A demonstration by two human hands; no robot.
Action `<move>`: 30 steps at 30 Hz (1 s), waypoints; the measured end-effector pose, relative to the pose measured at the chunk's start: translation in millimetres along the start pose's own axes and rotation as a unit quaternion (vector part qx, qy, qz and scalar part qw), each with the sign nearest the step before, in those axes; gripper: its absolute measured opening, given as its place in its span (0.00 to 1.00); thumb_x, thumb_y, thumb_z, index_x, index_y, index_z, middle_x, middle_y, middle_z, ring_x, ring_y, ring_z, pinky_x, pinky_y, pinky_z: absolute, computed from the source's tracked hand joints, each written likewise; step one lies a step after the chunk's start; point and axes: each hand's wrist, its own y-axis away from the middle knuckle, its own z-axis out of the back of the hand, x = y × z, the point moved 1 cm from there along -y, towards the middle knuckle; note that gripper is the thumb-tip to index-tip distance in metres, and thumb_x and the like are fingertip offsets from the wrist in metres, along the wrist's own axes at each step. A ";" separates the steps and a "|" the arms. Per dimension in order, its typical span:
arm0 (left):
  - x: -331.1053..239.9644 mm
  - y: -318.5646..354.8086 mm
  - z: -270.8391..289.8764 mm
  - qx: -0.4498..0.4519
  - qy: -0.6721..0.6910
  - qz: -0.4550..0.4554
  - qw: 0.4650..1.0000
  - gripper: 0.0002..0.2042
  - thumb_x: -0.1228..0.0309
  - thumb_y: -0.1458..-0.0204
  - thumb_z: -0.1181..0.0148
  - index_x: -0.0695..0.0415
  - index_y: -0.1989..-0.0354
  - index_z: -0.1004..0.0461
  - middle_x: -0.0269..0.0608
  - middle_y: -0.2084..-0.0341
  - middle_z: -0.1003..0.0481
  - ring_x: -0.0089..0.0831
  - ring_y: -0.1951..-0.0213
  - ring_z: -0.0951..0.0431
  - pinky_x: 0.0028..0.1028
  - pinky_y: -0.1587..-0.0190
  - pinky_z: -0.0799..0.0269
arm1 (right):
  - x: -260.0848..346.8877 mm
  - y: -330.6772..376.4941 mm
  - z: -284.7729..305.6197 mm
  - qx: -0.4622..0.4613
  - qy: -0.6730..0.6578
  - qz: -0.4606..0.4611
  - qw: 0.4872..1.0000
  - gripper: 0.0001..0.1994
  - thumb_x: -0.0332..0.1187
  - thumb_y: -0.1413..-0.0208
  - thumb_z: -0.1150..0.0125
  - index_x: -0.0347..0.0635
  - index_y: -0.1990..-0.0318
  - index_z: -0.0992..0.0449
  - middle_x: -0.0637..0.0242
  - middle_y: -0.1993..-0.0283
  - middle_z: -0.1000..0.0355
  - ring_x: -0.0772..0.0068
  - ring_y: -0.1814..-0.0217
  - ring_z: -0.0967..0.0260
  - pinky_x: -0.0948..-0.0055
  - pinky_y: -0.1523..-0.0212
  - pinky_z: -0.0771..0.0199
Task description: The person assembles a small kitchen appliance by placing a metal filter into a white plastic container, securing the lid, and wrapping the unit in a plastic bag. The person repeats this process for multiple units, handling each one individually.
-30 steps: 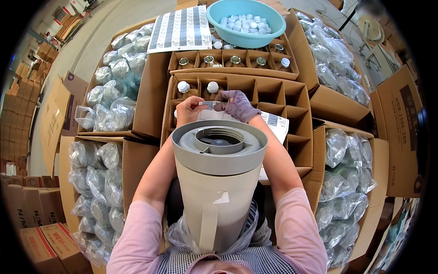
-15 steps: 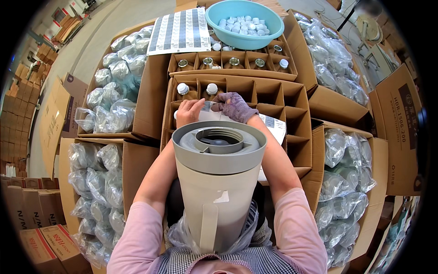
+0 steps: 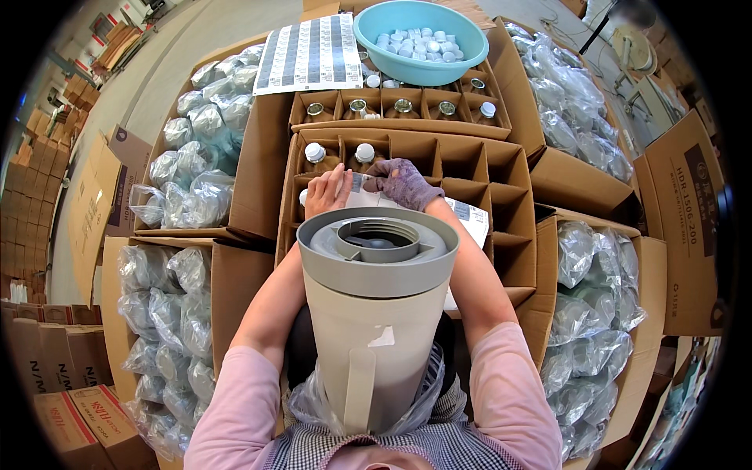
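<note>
Before you stands the divided brown corrugated-cardboard carton (image 3: pixel 509 264), with square cells; two see-through bottles (image 3: pixel 365 160) with white caps stand in its far row, toward the left. Flanking that carton, two on each side, are open brown cardboard boxes (image 3: pixel 254 164) packed with crinkled, clear-plastic-wrapped items (image 3: pixel 205 117). On its near side rises your beige plastic, tapered cylindrical vessel (image 3: pixel 337 321), with a grey ringed rim and a threaded opening. Just beyond the carton, a second partitioned cardboard carton (image 3: pixel 407 128) holds open-mouthed bottles and a white-capped one at its right end. Resting on that one are a round turquoise plastic bowl (image 3: pixel 423 77), filled with pale, short cylindrical caps (image 3: pixel 419 45), and a flat grey-and-white printed sheet (image 3: pixel 308 55). Over the divided carton's near-left part, your right hand (image 3: pixel 407 185), in a fuzzy grey-purple glove, has its grip clamped on the smooth white printed paper (image 3: pixel 370 200). Your bare left hand (image 3: pixel 327 192) is beside that paper, fingers straight; you cannot tell whether its grip holds anything.
</note>
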 end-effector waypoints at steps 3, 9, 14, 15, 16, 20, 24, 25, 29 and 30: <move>-1.7 0.3 2.8 -0.005 -0.004 -0.007 1.000 0.21 0.69 0.55 0.42 0.60 0.50 0.24 0.45 0.51 0.28 0.40 0.53 0.29 0.37 0.49 0.35 | -0.6 -0.2 -1.2 -0.001 -0.005 0.005 1.000 0.12 0.35 0.54 0.33 0.40 0.63 0.19 0.56 0.62 0.22 0.59 0.59 0.24 0.67 0.55 0.27; -2.4 -8.3 -5.4 -0.066 0.146 0.147 0.976 0.12 0.76 0.61 0.34 0.56 0.65 0.24 0.39 0.65 0.27 0.39 0.61 0.29 0.37 0.57 0.36 | -3.8 0.2 -5.1 -0.010 -0.041 0.032 0.999 0.20 0.40 0.56 0.31 0.42 0.55 0.22 0.58 0.56 0.23 0.60 0.53 0.26 0.65 0.52 0.27; 10.9 6.7 -14.0 0.023 0.165 0.279 0.946 0.08 0.76 0.60 0.33 0.54 0.72 0.27 0.36 0.72 0.25 0.38 0.63 0.28 0.36 0.58 0.40 | 25.9 31.4 -10.8 -0.070 0.362 0.021 0.930 0.30 0.49 0.53 0.35 0.50 0.42 0.32 0.60 0.47 0.32 0.59 0.44 0.34 0.59 0.47 0.31; 8.5 2.4 -12.2 0.037 0.176 0.293 0.939 0.08 0.77 0.59 0.34 0.53 0.72 0.27 0.34 0.74 0.25 0.37 0.62 0.28 0.37 0.56 0.42 | 16.3 36.1 -16.2 -0.064 0.344 -0.008 0.937 0.30 0.49 0.53 0.35 0.50 0.42 0.32 0.60 0.48 0.32 0.58 0.43 0.35 0.59 0.47 0.31; 8.0 2.9 -13.3 0.052 0.202 0.286 0.935 0.08 0.78 0.59 0.34 0.53 0.72 0.27 0.33 0.74 0.25 0.36 0.62 0.27 0.37 0.56 0.42 | 4.6 36.9 -23.6 -0.056 0.324 -0.033 0.944 0.30 0.49 0.52 0.36 0.49 0.42 0.32 0.60 0.49 0.32 0.58 0.43 0.35 0.58 0.46 0.32; 16.2 10.2 -17.9 0.118 0.304 0.242 0.914 0.09 0.77 0.58 0.36 0.52 0.69 0.27 0.37 0.64 0.25 0.37 0.56 0.28 0.38 0.50 0.42 | -31.9 36.7 -47.2 -0.042 0.379 -0.042 0.923 0.30 0.46 0.46 0.47 0.48 0.35 0.39 0.58 0.38 0.36 0.55 0.39 0.37 0.55 0.44 0.33; -10.1 13.1 -2.1 0.023 0.236 0.145 0.961 0.14 0.68 0.56 0.40 0.54 0.60 0.29 0.43 0.56 0.29 0.44 0.53 0.32 0.41 0.47 0.40 | -32.0 38.2 -50.2 -0.038 0.372 -0.058 0.926 0.33 0.45 0.45 0.49 0.46 0.32 0.44 0.58 0.34 0.40 0.54 0.37 0.39 0.55 0.43 0.34; -13.7 18.3 2.0 0.075 0.227 0.104 0.966 0.14 0.67 0.56 0.41 0.55 0.59 0.30 0.43 0.58 0.30 0.45 0.54 0.32 0.40 0.47 0.40 | -28.6 37.2 -46.3 -0.015 0.357 -0.068 0.932 0.34 0.46 0.46 0.48 0.49 0.31 0.45 0.56 0.31 0.43 0.51 0.36 0.40 0.54 0.42 0.35; -15.2 25.0 -1.8 0.153 0.168 0.057 0.972 0.16 0.65 0.57 0.41 0.57 0.61 0.29 0.41 0.64 0.30 0.42 0.57 0.31 0.40 0.51 0.37 | -15.9 38.0 -43.7 0.001 0.341 -0.114 0.933 0.36 0.50 0.46 0.46 0.63 0.29 0.49 0.54 0.27 0.49 0.47 0.33 0.43 0.54 0.40 0.37; -16.0 26.1 -3.3 0.213 0.116 0.061 0.968 0.14 0.65 0.56 0.41 0.57 0.61 0.29 0.41 0.64 0.29 0.42 0.57 0.31 0.39 0.50 0.37 | -9.9 39.6 -43.9 0.014 0.356 -0.117 0.927 0.36 0.50 0.46 0.46 0.64 0.29 0.49 0.54 0.27 0.50 0.48 0.33 0.43 0.54 0.39 0.38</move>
